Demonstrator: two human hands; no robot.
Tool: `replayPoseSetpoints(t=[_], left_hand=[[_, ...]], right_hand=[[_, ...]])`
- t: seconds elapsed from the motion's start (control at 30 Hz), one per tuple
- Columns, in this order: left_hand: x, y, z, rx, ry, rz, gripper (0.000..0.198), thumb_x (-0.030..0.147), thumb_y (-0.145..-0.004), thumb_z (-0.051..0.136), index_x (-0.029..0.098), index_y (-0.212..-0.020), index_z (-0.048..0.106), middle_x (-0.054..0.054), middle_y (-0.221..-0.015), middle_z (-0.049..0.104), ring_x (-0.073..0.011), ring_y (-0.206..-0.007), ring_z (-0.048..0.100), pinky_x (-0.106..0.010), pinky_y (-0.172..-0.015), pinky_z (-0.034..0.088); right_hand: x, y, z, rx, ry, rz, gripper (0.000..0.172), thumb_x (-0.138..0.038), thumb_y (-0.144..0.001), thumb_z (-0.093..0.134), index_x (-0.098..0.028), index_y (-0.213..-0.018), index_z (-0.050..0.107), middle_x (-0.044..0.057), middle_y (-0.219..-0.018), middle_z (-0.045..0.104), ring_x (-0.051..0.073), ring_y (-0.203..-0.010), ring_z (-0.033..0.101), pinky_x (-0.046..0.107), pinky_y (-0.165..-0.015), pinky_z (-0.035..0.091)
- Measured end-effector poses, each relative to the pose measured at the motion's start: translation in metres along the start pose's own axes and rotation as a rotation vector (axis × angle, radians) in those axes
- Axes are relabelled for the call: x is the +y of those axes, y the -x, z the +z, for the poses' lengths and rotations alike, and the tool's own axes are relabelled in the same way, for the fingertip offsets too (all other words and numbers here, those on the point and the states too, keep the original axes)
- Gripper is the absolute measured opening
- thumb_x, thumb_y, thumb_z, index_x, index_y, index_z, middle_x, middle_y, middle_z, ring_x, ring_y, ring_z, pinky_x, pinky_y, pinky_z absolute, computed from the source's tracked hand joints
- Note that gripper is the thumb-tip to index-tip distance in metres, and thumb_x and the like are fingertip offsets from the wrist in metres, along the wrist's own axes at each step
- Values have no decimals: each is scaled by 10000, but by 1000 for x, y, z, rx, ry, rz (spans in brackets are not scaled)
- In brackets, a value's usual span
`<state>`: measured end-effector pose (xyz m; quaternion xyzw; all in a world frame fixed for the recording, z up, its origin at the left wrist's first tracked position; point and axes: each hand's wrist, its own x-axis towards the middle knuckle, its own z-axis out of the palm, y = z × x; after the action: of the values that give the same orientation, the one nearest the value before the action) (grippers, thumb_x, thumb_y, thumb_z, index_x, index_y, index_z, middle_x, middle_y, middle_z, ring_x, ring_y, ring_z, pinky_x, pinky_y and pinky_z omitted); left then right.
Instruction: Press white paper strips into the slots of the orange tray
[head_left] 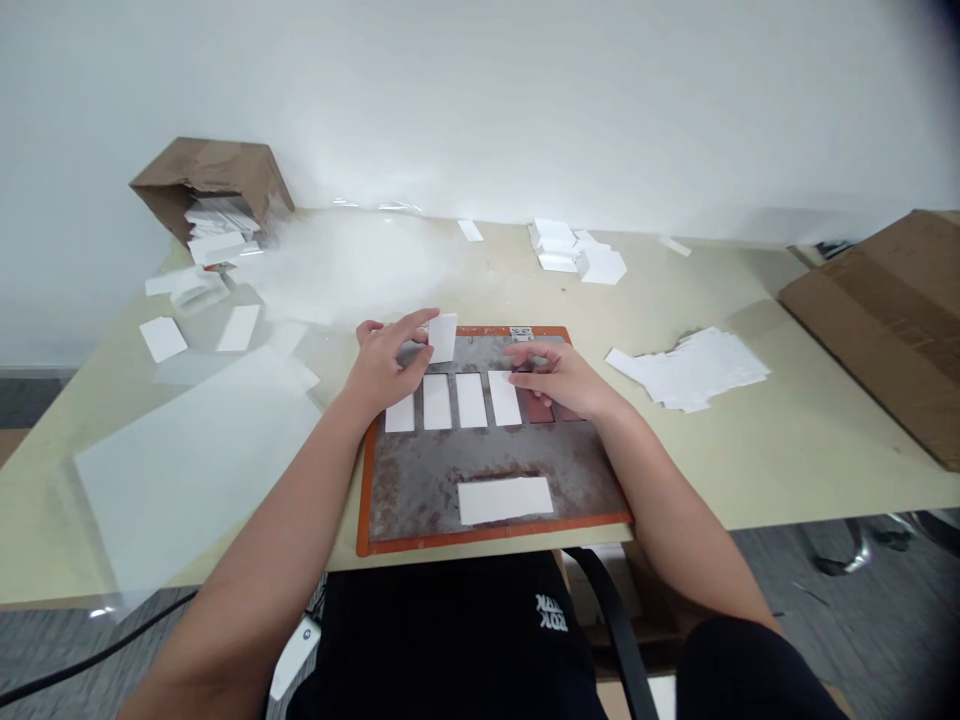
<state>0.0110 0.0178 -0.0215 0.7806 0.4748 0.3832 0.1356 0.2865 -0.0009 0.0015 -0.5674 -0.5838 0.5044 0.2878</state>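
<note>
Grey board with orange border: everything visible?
The grey board, metallic-looking, stained brown, lies flat on the table near its front edge. It has an orange border, a metal fitting on the far side and a row of rectangular slots: four show white cards, two reddish bottoms. A white rectangle sits nearer the person. Left hand and right hand hide parts; contact unclear.

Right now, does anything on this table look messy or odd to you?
Yes. The small cardboard box at the far left has its opening facing forward, with white cards spilling onto the table. The gray plate also has brownish blotches, perhaps rust or residue.
</note>
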Motion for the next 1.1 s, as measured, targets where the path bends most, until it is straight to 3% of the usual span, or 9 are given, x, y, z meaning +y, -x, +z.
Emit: replayPoseSetpoints(t=[0.1, 0.37, 0.67, 0.8, 0.97, 1.1], left_hand=[[0, 0, 0, -4, -8, 0, 410, 293, -904, 510, 296, -1311, 552, 7, -948, 751, -201, -988, 682, -411, -1000, 280], [3, -1, -2, -11, 2, -11, 409, 283, -900, 513, 279, -1307, 557, 11, -947, 752, -198, -995, 688, -406, -991, 277], [1, -1, 0, 9, -26, 34, 388, 269, -912, 509, 277, -1297, 556, 10, -921, 747, -193, -957, 696, -408, -984, 284], [4, 0, 2, 39, -88, 99, 336, 237, -932, 488, 284, -1250, 588, 15, -912, 749, -177, -894, 699, -407, -986, 292], [16, 2, 7, 32, -98, 215, 337, 210, -938, 497, 294, -1247, 601, 2, -932, 770, -184, -871, 711, -413, -978, 310], [24, 3, 10, -45, -73, 299, 349, 192, -953, 488, 317, -1257, 605, 22, -886, 780, -168, -818, 716, -417, -995, 307]], right_hand=[[0, 1, -1, -21, 54, -18, 398, -326, -698, 773, -239, -1083, 723, 58, -1084, 628, 47, -524, 453, 224, -407, 390], [3, 0, 2, -50, 276, -247, 281, -392, -726, 739, -196, -924, 779, 23, -805, 606, 114, -617, 515, 286, -579, 437], [3, 2, 4, -41, 342, -274, 276, -368, -759, 715, -188, -965, 751, 15, -827, 610, 95, -564, 481, 283, -563, 430], [2, 3, 4, 60, 343, -485, 262, -367, -829, 682, -225, -1043, 736, 35, -907, 651, 102, -581, 487, 280, -558, 443], [-3, 7, 8, 199, 443, -817, 360, -292, -916, 612, -284, -1275, 642, 75, -1169, 644, 93, -600, 522, 288, -589, 512], [-5, 12, 13, 222, 596, -908, 394, -263, -944, 577, -298, -1336, 603, 93, -1215, 638, 144, -775, 632, 280, -613, 542]])
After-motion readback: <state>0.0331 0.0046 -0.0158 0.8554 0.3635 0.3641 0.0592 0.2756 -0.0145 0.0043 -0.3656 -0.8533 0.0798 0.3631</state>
